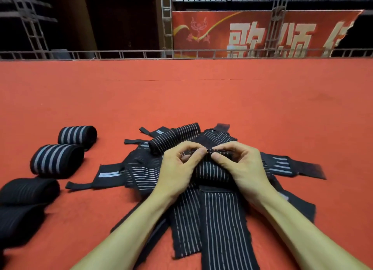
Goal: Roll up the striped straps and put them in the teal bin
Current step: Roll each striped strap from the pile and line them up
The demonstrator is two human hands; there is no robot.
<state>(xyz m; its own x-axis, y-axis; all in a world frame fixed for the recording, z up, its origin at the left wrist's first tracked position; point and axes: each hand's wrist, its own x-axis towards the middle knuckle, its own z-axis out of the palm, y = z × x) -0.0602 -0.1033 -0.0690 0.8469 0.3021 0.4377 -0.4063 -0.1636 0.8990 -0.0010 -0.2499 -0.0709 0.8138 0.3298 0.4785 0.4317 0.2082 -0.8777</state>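
Red carpet (201,100) spreads across a dim hall, where we work at a pile (141,170) of black straps with thin white stripes. At the top of the pile, our left hand (177,168) and right hand (240,164) meet thumb to thumb, each clamped on the folded end of one striped strap (210,171). Thumbs and forefingers pinch its tight first turn, and the rest drapes toward us over the pile.

Our forearms reach in across the pile's near side. Between them a long strap (224,229) lies flat, its stripes running toward us; we cannot tell whether it is the same piece we hold. On the pile's far side rests a loosely rolled strap (175,136). Flat tab ends stick out of the pile to left and right.

Left of the pile and apart from it, finished rolls lie on the carpet. The far banded roll (77,136) and the near banded roll (57,160), both with broad grey bands, sit just beside each other. Nearer us, at the left edge, lie a dark roll (29,191) and a blurred dark bundle (18,223).

Well beyond the pile, a metal railing (121,53) edges the carpet. Behind it hangs a red banner (252,33) with large pale characters.
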